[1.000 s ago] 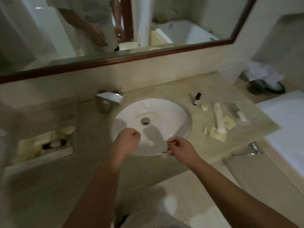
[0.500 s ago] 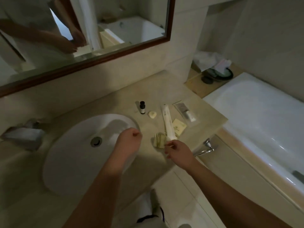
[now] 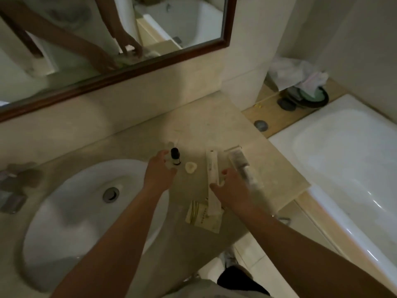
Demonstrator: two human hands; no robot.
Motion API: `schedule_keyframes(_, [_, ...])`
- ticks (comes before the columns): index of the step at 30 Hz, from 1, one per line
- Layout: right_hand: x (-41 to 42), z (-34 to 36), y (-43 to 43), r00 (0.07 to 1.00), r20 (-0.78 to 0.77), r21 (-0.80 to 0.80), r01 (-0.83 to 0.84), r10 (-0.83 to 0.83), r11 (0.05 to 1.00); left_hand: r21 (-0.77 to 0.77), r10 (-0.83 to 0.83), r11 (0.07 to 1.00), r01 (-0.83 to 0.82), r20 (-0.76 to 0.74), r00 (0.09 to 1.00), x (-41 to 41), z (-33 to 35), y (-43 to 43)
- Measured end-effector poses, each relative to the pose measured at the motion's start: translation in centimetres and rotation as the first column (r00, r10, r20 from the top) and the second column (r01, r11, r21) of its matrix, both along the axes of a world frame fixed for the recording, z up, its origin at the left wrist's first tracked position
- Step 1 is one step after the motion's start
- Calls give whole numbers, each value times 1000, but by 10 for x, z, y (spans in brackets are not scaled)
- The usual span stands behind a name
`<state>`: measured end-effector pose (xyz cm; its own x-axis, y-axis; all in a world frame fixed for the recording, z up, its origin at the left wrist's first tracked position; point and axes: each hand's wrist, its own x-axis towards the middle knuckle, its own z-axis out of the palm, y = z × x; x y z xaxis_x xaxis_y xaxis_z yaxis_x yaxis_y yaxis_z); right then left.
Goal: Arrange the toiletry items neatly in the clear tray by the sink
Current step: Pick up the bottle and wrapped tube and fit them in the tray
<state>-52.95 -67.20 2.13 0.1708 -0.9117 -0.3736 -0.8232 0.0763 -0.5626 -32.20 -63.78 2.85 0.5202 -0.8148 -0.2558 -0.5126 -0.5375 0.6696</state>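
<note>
The fingers and thumb of the left hand (image 3: 159, 172) are being curved narrowly round the left side of the small clear bottle with a black cap (image 3: 175, 157). The small clear bottle with a black cap is being kept upright just past the right rim of the white oval sink basin (image 3: 71, 222). Contact is being made, but whether the bottle is actually being gripped cannot be told.

The long white tube (image 3: 211, 166) is being pinched between the thumb and forefinger of the right hand (image 3: 233, 191), while the other fingers are being held loosely bent; these fingertips are blurred. The tube is being left flat, farther to the right of the sink basin than the bottle, with its near end running under the hand.

Outward from the fingers, the pale heart-shaped soap piece (image 3: 190, 167) is being left untouched to the right of the sink basin, between bottle and tube. The clear plastic packet with a dark item inside (image 3: 240, 163) is being left just beside the tube, on the side away from the sink basin, near the right forefinger. The cream paper sachets (image 3: 202, 215) are being left beside the sink basin's near right rim, just below the right thumb. All of these are being borne by the beige stone counter (image 3: 214, 130).
</note>
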Motion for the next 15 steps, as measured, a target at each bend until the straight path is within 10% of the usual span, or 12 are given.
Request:
schedule_keyframes(7, [-4,-12,30,964,-249,-92,-115,89,989,153,-63,986,67,-31,998,-7,-26,2])
schedule_keyframes(9, [-1,-32,-60,911,-199,-35,-376,362,926,199,209,954,-223,89,974,-20,-15,-47])
schedule_keyframes(15, [10,-21,-58,975,26,105,-223,221,969,169,153,971,-172,120,981,-9,-14,-53])
